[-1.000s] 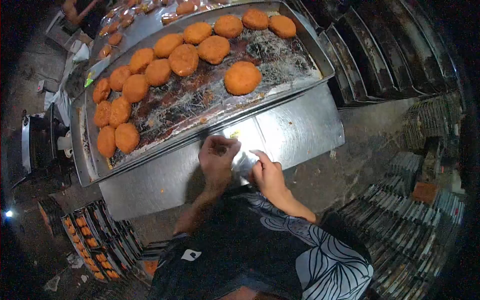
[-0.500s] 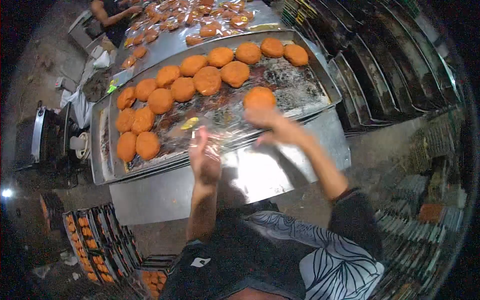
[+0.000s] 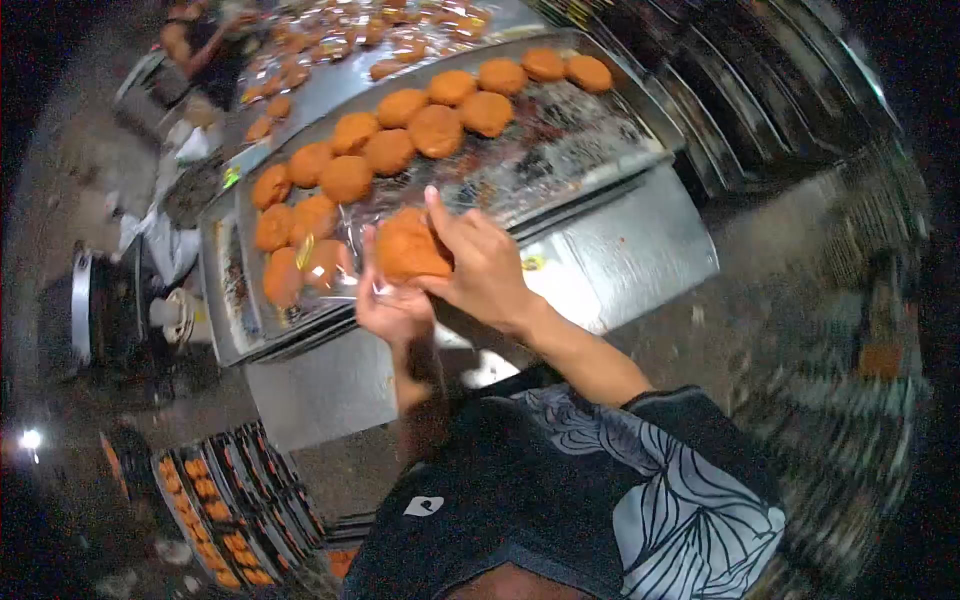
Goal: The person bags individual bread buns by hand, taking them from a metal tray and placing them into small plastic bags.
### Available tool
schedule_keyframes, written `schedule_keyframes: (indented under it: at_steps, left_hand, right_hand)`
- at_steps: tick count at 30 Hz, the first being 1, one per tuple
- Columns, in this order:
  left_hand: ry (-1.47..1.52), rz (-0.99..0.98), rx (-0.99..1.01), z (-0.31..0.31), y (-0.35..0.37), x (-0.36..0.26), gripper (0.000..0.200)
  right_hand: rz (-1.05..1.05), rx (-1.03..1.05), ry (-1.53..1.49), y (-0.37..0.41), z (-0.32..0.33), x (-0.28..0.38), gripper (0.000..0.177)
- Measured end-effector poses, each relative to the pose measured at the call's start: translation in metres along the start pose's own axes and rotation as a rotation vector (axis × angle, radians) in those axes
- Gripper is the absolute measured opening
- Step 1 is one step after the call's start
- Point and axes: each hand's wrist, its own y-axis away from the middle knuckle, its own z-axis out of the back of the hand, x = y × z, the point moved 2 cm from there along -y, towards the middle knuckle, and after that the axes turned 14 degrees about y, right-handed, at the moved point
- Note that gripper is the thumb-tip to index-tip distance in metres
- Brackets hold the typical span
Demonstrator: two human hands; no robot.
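My right hand (image 3: 487,268) grips a round orange-brown bun (image 3: 405,245), thumb and fingers around its right side. Close against the bun's lower left is my left hand (image 3: 395,312), which holds a clear plastic bag (image 3: 350,235) with a yellow label. The bag spreads out over the left part of the tray, and whether the bun is inside its mouth I cannot make out. Beneath both hands lies a large, dark-stained metal baking tray (image 3: 590,165). Several more buns (image 3: 436,131) sit in rows along its far and left sides.
Bagged buns (image 3: 350,30) lie on the metal table beyond the tray. Another person (image 3: 195,45) works at the far left. Racks of trays with buns (image 3: 205,510) stand at the lower left, and stacked dark trays (image 3: 740,110) at the right.
My right hand has lifted the single front bun off the tray and brought it left to my left hand and the bag. The view has shifted slightly.
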Motion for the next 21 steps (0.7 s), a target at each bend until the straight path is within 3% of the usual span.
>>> schedule_keyframes:
  at_steps: [1,2,3,5,6,8,10,11,12,13,14,15,16,17,18,19,20,21]
  left_hand:
    - [-0.019,0.137,0.005,-0.002,0.002,-0.004,0.05]
    - [0.107,0.352,0.134,0.003,0.005,-0.004,0.049]
    - [0.112,0.398,0.131,0.008,0.01,0.003,0.049]
    - [0.4,0.639,0.081,0.014,0.029,0.017,0.048]
    - [0.401,0.661,0.057,0.02,0.034,0.018,0.048]
    - [0.519,0.978,-0.08,0.026,0.03,0.019,0.046]
    - [-0.419,0.497,0.523,0.029,0.035,0.024,0.03]
    - [-0.713,0.431,0.52,0.041,0.045,0.035,0.019]
    - [-1.006,0.38,0.511,0.053,0.056,0.045,0.007]
    - [-0.762,0.624,0.372,0.065,0.067,0.056,0.01]
    - [-0.867,0.721,0.5,0.1,0.071,0.07,0.01]
    - [-1.122,0.471,0.884,0.099,0.076,0.082,0.011]
    - [-1.238,0.395,0.983,0.111,0.077,0.095,0.01]
    - [-1.352,0.314,1.078,0.12,0.079,0.107,0.01]
    - [-1.359,0.302,1.081,0.117,0.079,0.12,0.01]
    - [-1.366,0.131,1.133,0.111,0.077,0.128,0.009]
    - [-1.363,-0.04,1.177,0.107,0.076,0.136,0.01]
    - [-1.425,0.276,0.988,0.104,0.066,0.148,0.018]
  right_hand:
    - [-0.087,0.064,-0.015,0.012,0.001,0.005,0.087]
    - [-0.065,-0.069,0.052,0.023,0.005,0.011,0.088]
    - [-0.031,-0.201,0.121,0.031,0.007,0.015,0.089]
    - [-0.232,-0.186,0.071,0.023,0.0,0.017,0.084]
    - [-0.299,-0.173,-0.043,0.024,-0.004,0.017,0.082]
    - [-0.366,-0.167,-0.157,0.036,-0.006,0.013,0.08]
    - [-0.384,-0.231,-0.013,0.061,0.005,-0.005,0.076]
    - [-0.466,0.05,0.045,0.061,0.01,-0.027,0.058]
    - [-0.405,0.124,-0.028,0.058,0.001,-0.065,0.029]
    - [-0.373,-0.055,-0.099,0.043,0.005,-0.1,0.011]
    - [-0.35,-0.073,-0.121,0.005,0.028,-0.107,0.014]
    - [-0.365,-0.1,-0.067,-0.032,0.04,-0.11,0.018]
    - [-0.22,-0.259,0.102,-0.066,0.044,-0.106,0.018]
    - [-0.102,-0.284,-0.09,-0.092,0.02,-0.115,0.023]
    - [0.022,-0.313,-0.281,-0.108,0.005,-0.126,0.03]
    - [0.116,-0.266,-0.181,-0.096,0.005,-0.123,0.042]
    - [0.11,-0.218,-0.222,-0.072,0.008,-0.123,0.043]
    - [0.107,-0.166,-0.26,-0.039,0.014,-0.129,0.043]
